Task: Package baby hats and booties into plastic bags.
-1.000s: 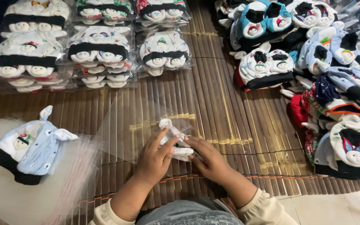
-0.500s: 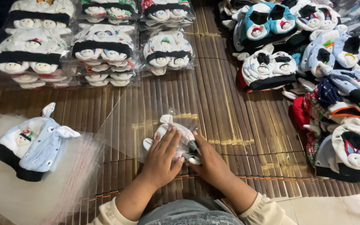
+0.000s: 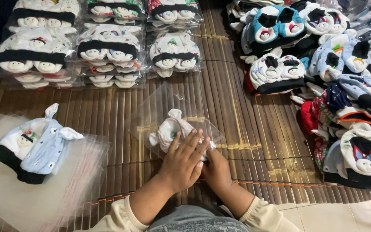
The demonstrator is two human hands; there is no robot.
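left hand (image 3: 183,165) now flat, fingers (image 3: 193,144) spread (on the bagged hat (image 3: 170,131))

Bare bamboo mat (image 3: 108,107) lies open between packed hat stacks (image 3: 104,47) and loose hats (image 3: 344,86).

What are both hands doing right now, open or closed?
Left hand: open, fingers spread flat on the white baby hat in the clear plastic bag.
Right hand: at the bag's edge; grip cannot be told.
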